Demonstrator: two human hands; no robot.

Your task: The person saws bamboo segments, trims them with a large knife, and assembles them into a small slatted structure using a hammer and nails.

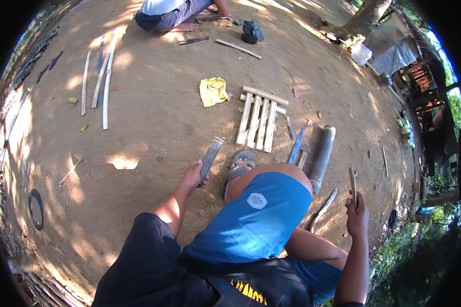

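Two hands: left grips a blade, right a bamboo stick.

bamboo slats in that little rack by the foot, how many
6: four pale split-bamboo slats lie side by side lengthwise ahead of the grey sandal, and two more cross their far ends. Any beneath are hidden.

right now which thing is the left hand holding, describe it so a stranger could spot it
Start at the bent knee in blue shorts. Just left of it, the left hand grips a broad flat blade angled up over the dirt. Unlike the pale bamboo slats beyond it, it is dark grey metal.
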